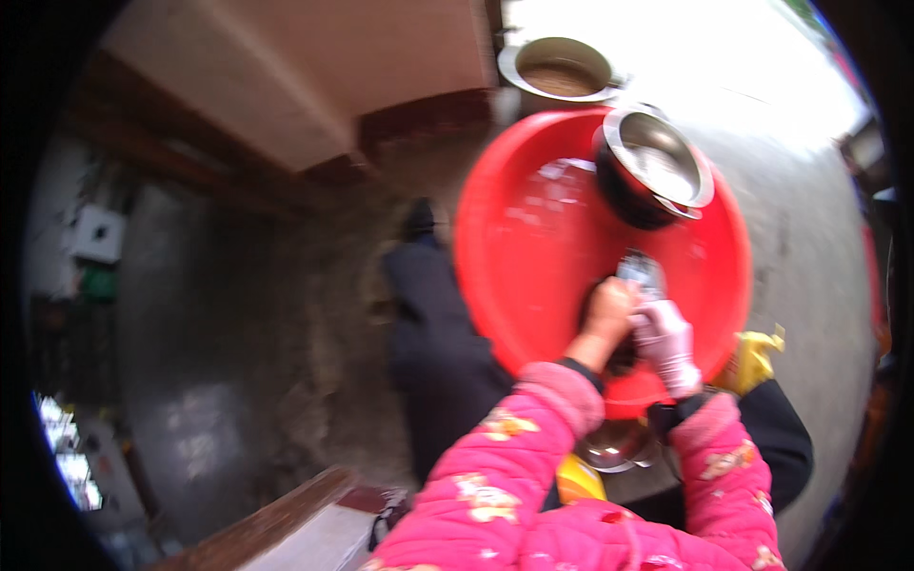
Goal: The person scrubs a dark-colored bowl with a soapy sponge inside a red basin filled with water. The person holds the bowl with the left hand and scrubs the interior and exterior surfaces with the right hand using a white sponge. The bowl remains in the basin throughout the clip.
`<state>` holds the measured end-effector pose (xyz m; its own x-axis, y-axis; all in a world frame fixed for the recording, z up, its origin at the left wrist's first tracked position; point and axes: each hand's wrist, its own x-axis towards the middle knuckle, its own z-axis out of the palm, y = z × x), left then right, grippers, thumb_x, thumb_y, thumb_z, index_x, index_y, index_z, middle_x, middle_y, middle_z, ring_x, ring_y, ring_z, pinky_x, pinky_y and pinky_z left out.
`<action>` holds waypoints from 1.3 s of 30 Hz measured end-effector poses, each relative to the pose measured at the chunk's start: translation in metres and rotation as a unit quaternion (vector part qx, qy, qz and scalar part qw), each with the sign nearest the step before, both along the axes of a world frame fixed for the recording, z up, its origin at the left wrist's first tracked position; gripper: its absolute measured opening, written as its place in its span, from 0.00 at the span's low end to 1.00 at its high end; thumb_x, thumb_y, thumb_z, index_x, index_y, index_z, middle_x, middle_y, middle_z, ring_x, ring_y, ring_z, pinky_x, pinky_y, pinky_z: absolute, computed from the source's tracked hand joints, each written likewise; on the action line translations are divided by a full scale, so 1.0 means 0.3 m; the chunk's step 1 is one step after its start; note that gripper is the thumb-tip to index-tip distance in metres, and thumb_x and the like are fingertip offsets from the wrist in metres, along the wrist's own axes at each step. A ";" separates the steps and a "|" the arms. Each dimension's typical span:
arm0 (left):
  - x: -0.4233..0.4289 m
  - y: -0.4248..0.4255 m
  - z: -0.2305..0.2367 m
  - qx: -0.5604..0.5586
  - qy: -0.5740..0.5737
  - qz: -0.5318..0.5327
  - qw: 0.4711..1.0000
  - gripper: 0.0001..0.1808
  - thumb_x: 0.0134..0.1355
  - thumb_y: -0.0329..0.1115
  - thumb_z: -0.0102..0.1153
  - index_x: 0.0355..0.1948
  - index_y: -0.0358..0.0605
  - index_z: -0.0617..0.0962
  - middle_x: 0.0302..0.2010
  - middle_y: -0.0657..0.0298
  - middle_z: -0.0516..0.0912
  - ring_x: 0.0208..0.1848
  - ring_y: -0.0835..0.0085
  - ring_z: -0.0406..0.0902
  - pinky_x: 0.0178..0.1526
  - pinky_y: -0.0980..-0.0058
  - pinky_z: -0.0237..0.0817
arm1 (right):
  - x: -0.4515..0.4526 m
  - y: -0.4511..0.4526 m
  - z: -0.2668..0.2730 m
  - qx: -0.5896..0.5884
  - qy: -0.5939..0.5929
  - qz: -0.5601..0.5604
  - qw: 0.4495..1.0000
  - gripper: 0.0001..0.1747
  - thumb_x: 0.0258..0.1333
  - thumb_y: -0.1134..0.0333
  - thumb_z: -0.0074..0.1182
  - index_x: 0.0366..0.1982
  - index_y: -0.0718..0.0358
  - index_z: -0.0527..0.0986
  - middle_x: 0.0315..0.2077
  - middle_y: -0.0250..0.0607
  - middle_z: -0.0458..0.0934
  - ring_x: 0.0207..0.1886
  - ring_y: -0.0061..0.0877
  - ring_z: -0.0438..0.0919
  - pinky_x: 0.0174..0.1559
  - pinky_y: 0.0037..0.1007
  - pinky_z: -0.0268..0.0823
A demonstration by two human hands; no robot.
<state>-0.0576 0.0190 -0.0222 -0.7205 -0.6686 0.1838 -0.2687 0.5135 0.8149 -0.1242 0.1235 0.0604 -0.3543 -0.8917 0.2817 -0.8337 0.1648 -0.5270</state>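
Observation:
A large red plastic basin point(543, 285) stands before me. Over its near right part my bare left hand point(610, 310) and my right hand point(665, 339), in a pale pink glove, are close together at a blurred grey-blue thing point(641, 273). Both hands appear closed on it; its kind is unclear. A dark shape, partly hidden, lies below my hands. Farther off in the basin, a metal pot point(628, 189) with a blackened outside tilts towards the right, its wide rim and side handle showing.
Beyond the basin stands another metal pot point(560, 68) holding brownish contents. A shiny metal bowl point(614, 446) sits at the basin's near side. Yellow plastic point(757, 360) shows by the basin's right edge. A wall with a dark red base is at upper left, a wooden edge point(271, 517) at lower left.

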 end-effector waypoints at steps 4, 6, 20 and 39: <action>0.011 0.005 0.023 0.284 0.059 0.147 0.946 0.22 0.67 0.47 0.51 0.34 0.33 0.79 0.34 0.39 0.81 0.39 0.40 0.79 0.40 0.52 0.69 | -0.178 -0.159 -0.111 0.041 -0.170 -0.047 0.983 0.05 0.59 0.71 0.57 0.35 0.64 0.74 0.31 0.46 0.79 0.36 0.34 0.79 0.44 0.30 0.71; 0.013 0.007 0.028 0.289 0.055 0.138 0.946 0.21 0.67 0.47 0.51 0.36 0.34 0.80 0.35 0.39 0.82 0.40 0.41 0.79 0.41 0.52 0.69 | -0.258 -0.216 -0.165 0.068 -0.197 -0.078 0.975 0.05 0.61 0.70 0.56 0.36 0.64 0.74 0.32 0.44 0.80 0.37 0.30 0.78 0.44 0.30 0.70; 0.021 -0.031 -0.038 0.327 0.096 0.119 0.933 0.23 0.64 0.48 0.53 0.37 0.33 0.81 0.34 0.41 0.83 0.39 0.46 0.83 0.41 0.55 0.71 | 0.145 0.132 -0.123 -0.091 -0.095 -0.065 0.989 0.09 0.57 0.73 0.58 0.40 0.64 0.75 0.36 0.50 0.79 0.39 0.44 0.80 0.47 0.35 0.72; 0.030 -0.018 0.075 0.316 0.078 0.089 0.941 0.20 0.62 0.43 0.58 0.36 0.31 0.81 0.30 0.51 0.85 0.32 0.66 0.80 0.38 0.65 0.70 | 0.041 0.115 -0.070 -0.008 -0.142 -0.134 0.981 0.12 0.59 0.68 0.56 0.45 0.60 0.74 0.41 0.49 0.79 0.45 0.48 0.79 0.46 0.38 0.72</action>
